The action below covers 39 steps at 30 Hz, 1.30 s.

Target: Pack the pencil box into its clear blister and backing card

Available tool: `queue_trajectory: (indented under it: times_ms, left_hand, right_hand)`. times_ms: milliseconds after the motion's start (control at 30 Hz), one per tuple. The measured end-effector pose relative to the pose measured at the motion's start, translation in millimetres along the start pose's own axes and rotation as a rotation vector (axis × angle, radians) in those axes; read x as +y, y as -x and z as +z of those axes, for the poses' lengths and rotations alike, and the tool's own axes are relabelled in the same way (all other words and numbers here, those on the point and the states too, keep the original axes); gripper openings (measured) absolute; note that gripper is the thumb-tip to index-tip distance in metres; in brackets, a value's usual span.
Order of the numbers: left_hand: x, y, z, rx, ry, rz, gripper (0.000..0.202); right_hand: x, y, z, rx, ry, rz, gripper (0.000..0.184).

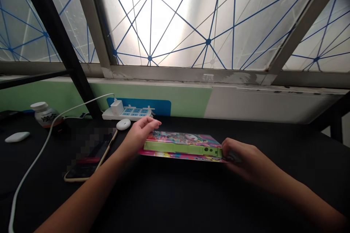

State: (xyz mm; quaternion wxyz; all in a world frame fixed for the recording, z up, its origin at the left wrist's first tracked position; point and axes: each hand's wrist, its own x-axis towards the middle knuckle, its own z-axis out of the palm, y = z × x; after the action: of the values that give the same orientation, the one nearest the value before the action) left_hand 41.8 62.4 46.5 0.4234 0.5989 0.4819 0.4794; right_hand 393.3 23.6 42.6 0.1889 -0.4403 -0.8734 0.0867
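- A smooth white oval plastic object [17,137] lies at the far left of the black surface [175,196].
- A plastic bottle with a white cap [43,113] stands behind it, and a thin white charging cable [51,142] curves past the bottle up to a white plug charger [117,107].
- That charger sits in a long white power strip [127,113], in front of a green-and-white wall panel [175,100].
- A smartphone in a beige case [87,156] lies flat, its screen blurred, just beside a round white disc [123,124].
- The left hand [139,134] curls over the left end of a glossy pink cartoon-printed package [182,138], clasping it.
- The package lies flat on the surface between both hands, with a lime-green plastic bar [183,148] with round holes along its near side.
- The right hand [243,156] pinches the package's right end.
- Above everything, a frosted window [155,18] with blue netting fills the view.
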Motion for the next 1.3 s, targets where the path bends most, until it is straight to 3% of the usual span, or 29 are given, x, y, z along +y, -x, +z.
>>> queue_trajectory:
  times_ms: [133,200,300,433,633,733,833,1033,1200,1300]
  left_hand:
    - [-10.1,5.1,0.6,-0.261,-0.436,0.125,0.055]
    - [-13.7,7.2,0.8,-0.35,-0.52,0.199,0.064]
    - [-16.4,8.1,1.4,-0.396,-0.575,0.293,0.067]
    - [-15.4,9.2,5.0,-0.381,-0.665,0.372,0.07]
    - [-3.8,19.9,15.1,-0.199,-0.962,0.681,0.082]
    - [-0.1,24.0,18.3,-0.168,-1.059,0.78,0.084]
    - [1.8,23.0,17.5,-0.145,-1.047,0.796,0.092]
    - [5.8,16.9,8.2,0.01,-1.015,0.692,0.069]
    - [7.9,24.5,16.6,-0.108,-1.1,0.702,0.024]
    - [7.1,30.6,28.6,-0.205,-1.163,0.637,0.027]
  right_hand:
    - [0.8,-0.8,3.4,-0.056,0.018,0.024,0.014]
    - [2.0,0.0,3.9,-0.069,0.018,0.071,0.015]
    - [3.1,0.6,1.8,-0.139,-0.067,0.126,0.024]
    - [5.6,-2.5,3.0,-0.132,-0.147,0.137,0.045]
    - [24.3,-7.3,12.2,0.202,-0.128,0.15,0.076]
    - [31.2,-6.9,7.8,0.136,-0.234,0.237,0.078]
    - [29.7,-6.5,1.2,0.135,-0.293,0.273,0.071]
    - [14.4,-4.5,-1.6,0.297,-0.195,0.187,0.067]
    - [10.1,-1.1,3.9,0.185,-0.091,0.017,0.036]
    - [12.8,-0.8,5.3,0.155,0.012,-0.049,0.04]
